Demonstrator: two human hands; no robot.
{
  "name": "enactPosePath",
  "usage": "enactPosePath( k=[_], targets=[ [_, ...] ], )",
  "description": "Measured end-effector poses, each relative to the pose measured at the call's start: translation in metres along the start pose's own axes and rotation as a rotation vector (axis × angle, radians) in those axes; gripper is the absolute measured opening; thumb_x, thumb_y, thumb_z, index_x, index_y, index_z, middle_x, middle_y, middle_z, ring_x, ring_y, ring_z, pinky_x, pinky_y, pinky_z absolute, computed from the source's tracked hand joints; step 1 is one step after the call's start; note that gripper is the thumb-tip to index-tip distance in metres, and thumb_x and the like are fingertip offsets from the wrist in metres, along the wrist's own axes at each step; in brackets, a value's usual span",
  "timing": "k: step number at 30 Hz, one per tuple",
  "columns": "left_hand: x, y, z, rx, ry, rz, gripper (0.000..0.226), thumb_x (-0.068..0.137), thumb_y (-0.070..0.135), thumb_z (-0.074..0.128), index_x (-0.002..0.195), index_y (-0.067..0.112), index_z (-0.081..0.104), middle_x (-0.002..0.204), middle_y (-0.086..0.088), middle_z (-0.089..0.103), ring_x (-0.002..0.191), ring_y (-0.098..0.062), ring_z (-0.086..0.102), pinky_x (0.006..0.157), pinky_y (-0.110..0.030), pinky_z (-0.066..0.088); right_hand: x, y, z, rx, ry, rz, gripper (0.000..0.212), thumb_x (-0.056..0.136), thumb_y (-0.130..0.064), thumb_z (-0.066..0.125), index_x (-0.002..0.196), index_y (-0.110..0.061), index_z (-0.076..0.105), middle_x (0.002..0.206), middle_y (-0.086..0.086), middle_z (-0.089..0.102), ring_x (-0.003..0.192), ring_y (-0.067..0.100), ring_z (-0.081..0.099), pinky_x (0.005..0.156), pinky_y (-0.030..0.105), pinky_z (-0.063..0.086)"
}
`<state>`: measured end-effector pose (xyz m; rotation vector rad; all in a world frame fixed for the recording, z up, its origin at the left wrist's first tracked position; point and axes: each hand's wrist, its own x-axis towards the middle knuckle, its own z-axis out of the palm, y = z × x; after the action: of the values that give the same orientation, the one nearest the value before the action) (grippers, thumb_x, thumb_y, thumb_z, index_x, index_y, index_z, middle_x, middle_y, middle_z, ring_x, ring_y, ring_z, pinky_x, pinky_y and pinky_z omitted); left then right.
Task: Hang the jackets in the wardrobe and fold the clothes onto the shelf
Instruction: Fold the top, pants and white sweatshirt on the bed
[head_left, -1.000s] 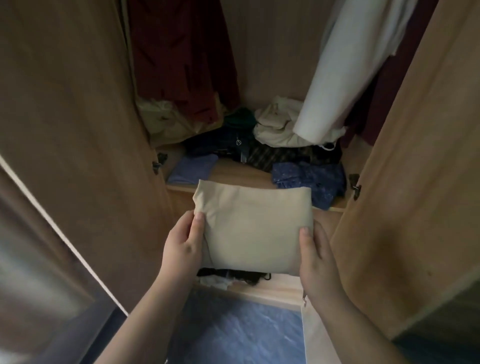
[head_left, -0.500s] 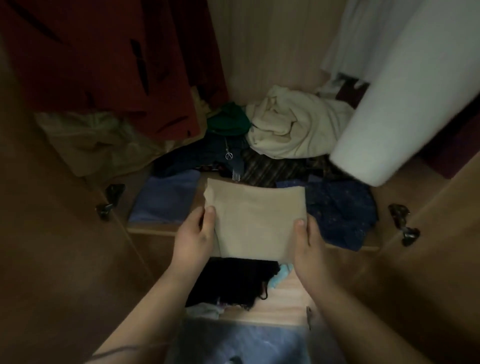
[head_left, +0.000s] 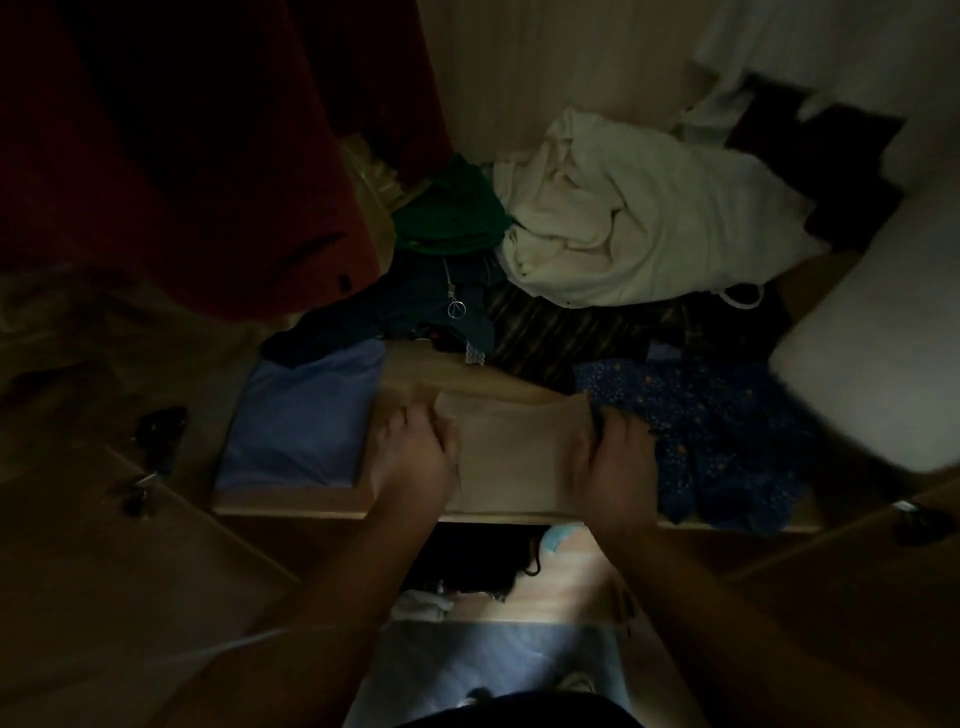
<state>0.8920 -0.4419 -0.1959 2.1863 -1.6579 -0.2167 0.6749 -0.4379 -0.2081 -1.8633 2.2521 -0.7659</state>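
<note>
Wardrobe interior, dim and partly blurred; you are looking down onto its wooden shelf (head_left: 467, 376).

Item 1: folded beige garment (head_left: 519, 457). It lies flat at the shelf's front edge, in the bare gap between the folded light-blue garment (head_left: 301, 421) on your left and the dark blue patterned garment (head_left: 717, 431) on your right. That gap looks chosen so the folded pieces sit in a row.

Item 2: your left hand (head_left: 415, 457). It holds the beige garment's left edge, fingers curled at the fold. Blur hides the finer detail.

Item 3: your right hand (head_left: 618, 462). It holds the right edge in the same way. Gripping both sides likely keeps the fold square while it settles.

Item 4: loose heap at the back of the shelf, made up of a crumpled cream garment (head_left: 639, 223), a green garment (head_left: 452, 208) and dark pieces beneath. All are unfolded, so judge the folding as far from finished.

Item 5: hanging stock. A red jacket (head_left: 208, 156) is on the left and a white garment (head_left: 883, 338) on the right, both clear of the shelf front.

Item 6: lower shelf (head_left: 566, 577), holding a black item.

Caution: releasing unevenly may let the beige fold slide over the shelf edge.
</note>
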Motion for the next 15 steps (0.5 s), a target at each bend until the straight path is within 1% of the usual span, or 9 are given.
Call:
enactPosePath(
  k=[1, 2, 3, 5, 6, 8, 9, 13, 15],
  targets=[
    [-0.002, 0.001, 0.001, 0.013, 0.074, 0.092, 0.036, 0.095, 0.035, 0.049, 0.112, 0.005, 0.062, 0.111, -0.018, 0.063, 0.105, -0.035, 0.058, 0.091, -0.04, 0.043, -0.001, -0.004, -0.005, -0.002, 0.004, -0.094, 0.044, 0.096, -0.028, 0.046, 0.134, -0.006, 0.049, 0.135, 0.015, 0.048, 0.125, 0.032, 0.045, 0.105, 0.045, 0.039],
    [-0.005, 0.003, 0.002, 0.02, 0.126, 0.192, 0.038, 0.091, 0.032, 0.047, 0.113, 0.005, 0.063, 0.114, -0.018, 0.064, 0.108, -0.035, 0.06, 0.096, -0.04, 0.041, -0.003, -0.006, -0.006, 0.006, 0.002, -0.205, 0.047, 0.095, -0.028, 0.044, 0.137, -0.005, 0.047, 0.14, 0.016, 0.045, 0.131, 0.032, 0.041, 0.11, 0.045, 0.036],
    [-0.009, 0.005, 0.007, 0.013, 0.147, 0.299, 0.045, 0.087, 0.031, 0.044, 0.118, 0.004, 0.063, 0.121, -0.018, 0.064, 0.115, -0.035, 0.059, 0.103, -0.04, 0.037, -0.005, -0.009, -0.006, 0.008, -0.008, -0.307, 0.049, 0.095, -0.028, 0.043, 0.138, -0.004, 0.048, 0.144, 0.017, 0.044, 0.137, 0.033, 0.037, 0.113, 0.046, 0.034],
    [-0.015, 0.008, 0.022, 0.019, 0.036, 0.467, 0.056, 0.089, 0.035, 0.041, 0.133, 0.006, 0.058, 0.139, -0.016, 0.057, 0.134, -0.033, 0.048, 0.115, -0.039, 0.025, -0.008, -0.011, 0.005, -0.054, -0.08, -0.462, 0.051, 0.096, -0.032, 0.04, 0.136, -0.002, 0.052, 0.145, 0.019, 0.046, 0.142, 0.035, 0.034, 0.116, 0.05, 0.03],
    [-0.018, 0.009, 0.03, 0.063, -0.039, 0.513, 0.057, 0.092, 0.038, 0.04, 0.139, 0.009, 0.055, 0.145, -0.014, 0.052, 0.139, -0.032, 0.043, 0.117, -0.042, 0.022, -0.01, -0.011, 0.012, -0.125, -0.137, -0.495, 0.053, 0.098, -0.035, 0.037, 0.136, -0.003, 0.053, 0.145, 0.018, 0.048, 0.142, 0.035, 0.035, 0.116, 0.051, 0.028],
    [-0.021, 0.009, 0.042, 0.154, -0.14, 0.532, 0.057, 0.096, 0.044, 0.037, 0.142, 0.015, 0.054, 0.147, -0.011, 0.051, 0.14, -0.031, 0.042, 0.118, -0.045, 0.022, -0.014, -0.008, 0.025, -0.263, -0.261, -0.467, 0.057, 0.1, -0.042, 0.03, 0.143, -0.008, 0.048, 0.147, 0.015, 0.049, 0.14, 0.031, 0.038, 0.118, 0.048, 0.022],
    [-0.02, 0.009, 0.046, 0.179, -0.17, 0.526, 0.056, 0.095, 0.044, 0.038, 0.141, 0.016, 0.055, 0.146, -0.011, 0.053, 0.138, -0.03, 0.045, 0.117, -0.046, 0.023, -0.015, -0.007, 0.03, -0.3, -0.286, -0.447, 0.058, 0.101, -0.042, 0.029, 0.145, -0.009, 0.046, 0.148, 0.014, 0.048, 0.139, 0.031, 0.04, 0.117, 0.047, 0.022],
    [-0.008, 0.01, 0.048, 0.186, -0.209, 0.516, 0.055, 0.093, 0.043, 0.04, 0.14, 0.019, 0.057, 0.142, -0.01, 0.057, 0.134, -0.03, 0.049, 0.115, -0.047, 0.028, -0.007, -0.011, 0.037, -0.292, -0.281, -0.384, 0.056, 0.097, -0.038, 0.035, 0.143, -0.01, 0.05, 0.144, 0.014, 0.052, 0.132, 0.032, 0.049, 0.114, 0.046, 0.026],
    [-0.004, 0.01, 0.048, 0.161, -0.226, 0.514, 0.054, 0.091, 0.041, 0.041, 0.138, 0.02, 0.058, 0.141, -0.009, 0.058, 0.133, -0.031, 0.05, 0.115, -0.049, 0.033, -0.003, -0.013, 0.037, -0.286, -0.29, -0.365, 0.056, 0.097, -0.039, 0.035, 0.143, -0.011, 0.049, 0.144, 0.013, 0.052, 0.133, 0.03, 0.049, 0.114, 0.046, 0.028]
  ],
)
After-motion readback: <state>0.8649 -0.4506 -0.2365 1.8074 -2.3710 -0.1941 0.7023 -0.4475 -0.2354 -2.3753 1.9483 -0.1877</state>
